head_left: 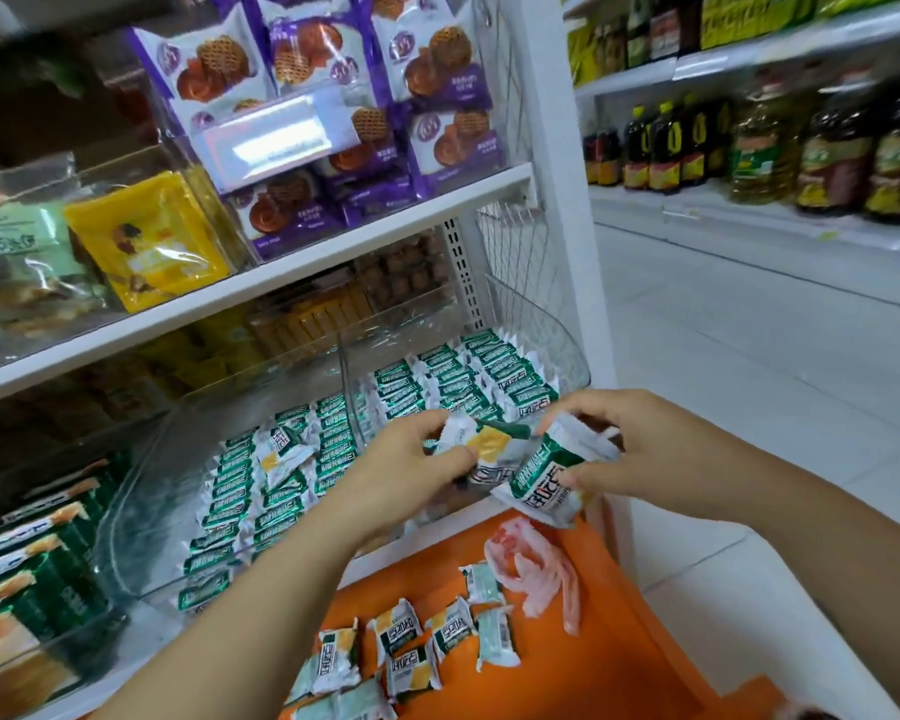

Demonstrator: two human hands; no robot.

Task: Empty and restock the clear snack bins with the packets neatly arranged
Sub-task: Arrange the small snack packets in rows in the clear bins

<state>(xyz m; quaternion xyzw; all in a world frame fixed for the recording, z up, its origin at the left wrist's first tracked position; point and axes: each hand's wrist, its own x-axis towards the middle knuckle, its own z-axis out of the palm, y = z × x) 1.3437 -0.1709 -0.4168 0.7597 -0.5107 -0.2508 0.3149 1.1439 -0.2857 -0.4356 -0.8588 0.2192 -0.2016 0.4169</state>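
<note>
At a white shop shelf, seen from over the person's own forearms, both hands meet just in front of two clear snack bins. The left hand (417, 459) pinches a small white, green and yellow packet (484, 443) between thumb and curled fingers. The right hand (630, 444) grips a second packet (541, 475), green and white, with the thumb underneath and the fingers curled over its top. The two packets are very close together; whether they touch cannot be told.

Behind the hands, the right bin (567, 345) holds green-and-white packets (494, 366) standing on edge in tidy rows. Just beside it, the left bin (141, 491) holds more rows of the same kind, with a few lying crooked on top near its middle.

Below the hands, an orange crate (593, 662) carries loose packets (406, 646) scattered flat in its near part and a crumpled piece of pink plastic (536, 569) further back. Larger green packs (48, 579) stand at the far left of the same shelf.

On the shelf board (281, 283) above sit purple biscuit packs (292, 59) and, to their left, a yellow pack (146, 236). Across the aisle on the right, blurred oil bottles (832, 163) line other shelves.
</note>
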